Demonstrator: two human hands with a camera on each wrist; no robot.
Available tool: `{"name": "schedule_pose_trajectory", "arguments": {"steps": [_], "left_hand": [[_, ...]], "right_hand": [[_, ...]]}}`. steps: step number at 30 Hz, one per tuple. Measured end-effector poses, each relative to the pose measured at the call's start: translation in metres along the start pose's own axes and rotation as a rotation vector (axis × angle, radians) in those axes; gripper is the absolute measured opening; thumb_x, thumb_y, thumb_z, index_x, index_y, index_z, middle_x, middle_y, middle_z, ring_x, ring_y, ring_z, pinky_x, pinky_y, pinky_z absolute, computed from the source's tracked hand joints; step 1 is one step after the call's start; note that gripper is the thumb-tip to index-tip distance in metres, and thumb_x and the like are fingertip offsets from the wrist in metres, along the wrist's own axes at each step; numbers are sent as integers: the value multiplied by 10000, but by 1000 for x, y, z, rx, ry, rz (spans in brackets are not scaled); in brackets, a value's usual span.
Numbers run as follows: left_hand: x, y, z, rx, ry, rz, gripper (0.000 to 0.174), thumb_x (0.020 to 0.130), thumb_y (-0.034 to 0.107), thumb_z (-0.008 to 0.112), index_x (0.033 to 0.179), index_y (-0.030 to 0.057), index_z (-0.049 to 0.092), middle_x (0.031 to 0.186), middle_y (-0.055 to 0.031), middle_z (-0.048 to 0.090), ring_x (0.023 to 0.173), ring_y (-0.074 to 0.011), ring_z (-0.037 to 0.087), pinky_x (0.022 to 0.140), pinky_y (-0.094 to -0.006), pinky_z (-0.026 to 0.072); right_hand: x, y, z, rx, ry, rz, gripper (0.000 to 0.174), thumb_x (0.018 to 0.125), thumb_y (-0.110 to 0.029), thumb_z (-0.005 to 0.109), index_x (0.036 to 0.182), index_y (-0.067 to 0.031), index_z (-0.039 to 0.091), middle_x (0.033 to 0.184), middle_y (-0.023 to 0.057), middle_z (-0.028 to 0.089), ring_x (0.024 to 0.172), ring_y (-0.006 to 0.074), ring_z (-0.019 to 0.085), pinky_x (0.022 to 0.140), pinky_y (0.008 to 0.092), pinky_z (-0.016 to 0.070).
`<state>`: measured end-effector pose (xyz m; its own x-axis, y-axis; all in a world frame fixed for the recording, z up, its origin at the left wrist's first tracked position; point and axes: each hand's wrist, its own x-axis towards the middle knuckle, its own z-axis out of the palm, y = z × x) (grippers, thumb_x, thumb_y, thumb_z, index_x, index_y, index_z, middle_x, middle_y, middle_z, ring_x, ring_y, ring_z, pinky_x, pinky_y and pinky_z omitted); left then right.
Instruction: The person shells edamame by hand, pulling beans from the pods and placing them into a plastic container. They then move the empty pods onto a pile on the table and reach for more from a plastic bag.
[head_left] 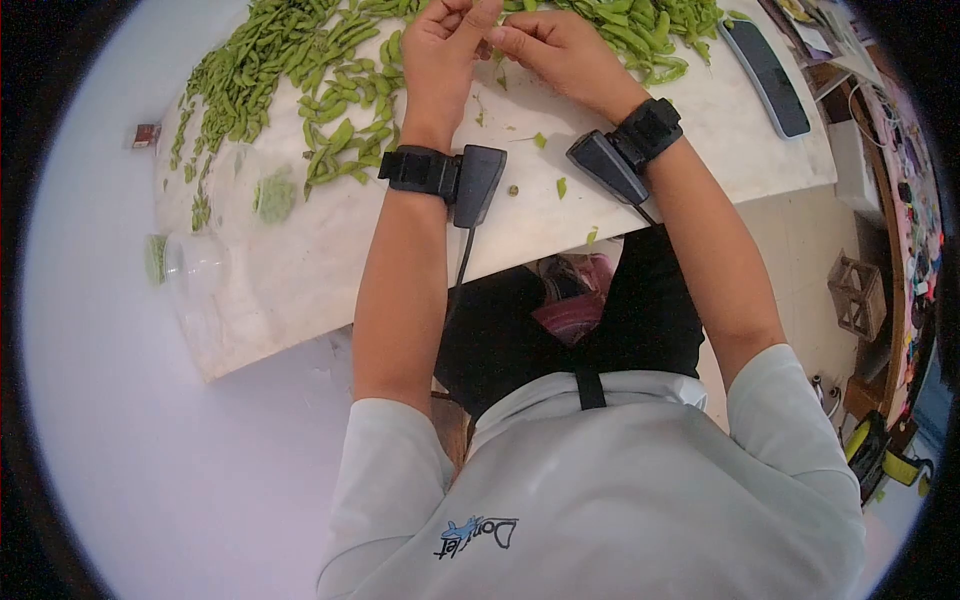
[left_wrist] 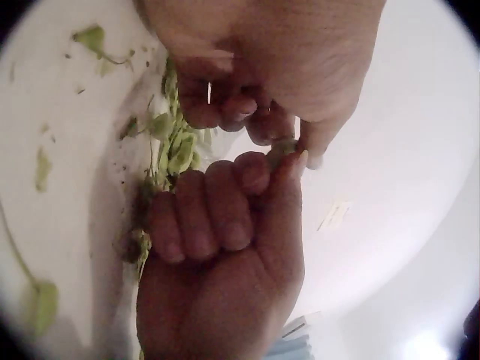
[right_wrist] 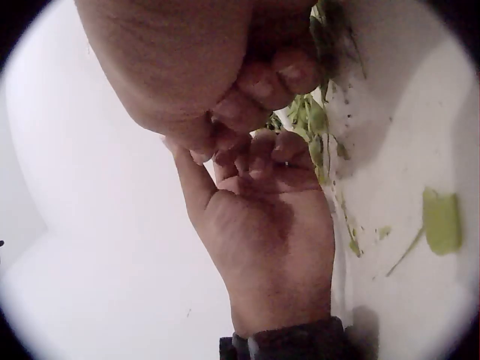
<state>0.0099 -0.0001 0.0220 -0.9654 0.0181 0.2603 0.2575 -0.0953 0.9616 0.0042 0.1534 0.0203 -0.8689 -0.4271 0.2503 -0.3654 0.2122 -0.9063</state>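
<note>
In the head view my left hand and right hand meet at the far part of the white table. Thumb and fingertips of both hands pinch a small green pod between them, mostly covered by the fingers. The left wrist view has the left hand at the top and the right hand below it, its other fingers curled into the palm. Green bean pods are heaped to the left of the hands, and more pods lie beyond the right hand.
A phone lies at the table's right end. Leaf scraps are scattered near the front edge. At the left end are see-through plastic items with green parts. A wooden crate stands on the floor to the right.
</note>
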Motion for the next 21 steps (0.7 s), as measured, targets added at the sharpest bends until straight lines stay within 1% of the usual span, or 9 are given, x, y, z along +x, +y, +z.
{"name": "schedule_pose_trajectory", "arguments": {"steps": [1,4,6,7,9,12,16,19,21], "left_hand": [[0,0,0,11,5,1,241,941,304,626,844,86,593,697,41,535,607,-42,462,575,-210,390],[1,-1,-1,66,19,10,233,943,281,624,829,82,586,687,40,532,601,-40,456,567,-207,380],[0,0,-2,132,29,20,230,947,267,618,820,79,581,682,39,529,594,-39,446,558,-206,368],[0,-1,-2,104,20,39,230,950,260,615,814,78,577,679,37,525,590,-39,439,553,-208,363],[-1,-1,-2,50,4,76,230,954,246,608,804,77,567,672,35,517,581,-39,425,543,-212,351],[1,-3,-4,93,-16,114,240,960,238,600,793,73,554,664,33,505,572,-41,406,533,-217,339],[0,-1,-4,50,-30,109,252,965,248,592,786,77,542,658,28,496,568,-48,413,536,-218,358],[-1,2,-1,54,-56,78,263,974,278,572,801,82,537,663,24,495,570,-52,424,541,-222,381],[-1,1,-1,-7,-96,32,272,979,303,559,814,87,535,666,21,494,573,-53,436,545,-225,399]], "right_hand": [[0,0,0,-20,-3,6,378,963,-288,554,712,-6,580,549,33,476,501,108,384,486,307,320],[-1,0,3,-35,57,-80,382,954,-281,564,702,6,563,542,57,476,490,127,375,483,327,324],[-1,0,1,-66,54,-79,383,951,-275,565,698,13,558,535,68,468,488,135,374,484,335,327],[-1,0,1,-79,51,-80,383,950,-272,566,696,16,555,532,73,464,488,139,374,485,338,329],[-1,-2,3,-69,52,-62,387,951,-267,563,686,14,542,527,71,450,487,136,361,481,336,321],[-1,1,1,-59,39,-70,391,952,-260,561,674,12,520,522,61,431,488,130,341,477,334,310],[0,3,4,24,32,-92,403,954,-255,560,658,7,483,516,44,399,492,119,309,472,335,288],[1,5,3,-14,19,-56,377,961,-244,550,684,12,538,539,34,471,500,112,365,480,318,325],[0,4,10,147,95,-112,358,971,-240,532,720,9,586,577,29,531,517,102,416,495,296,357]]}}
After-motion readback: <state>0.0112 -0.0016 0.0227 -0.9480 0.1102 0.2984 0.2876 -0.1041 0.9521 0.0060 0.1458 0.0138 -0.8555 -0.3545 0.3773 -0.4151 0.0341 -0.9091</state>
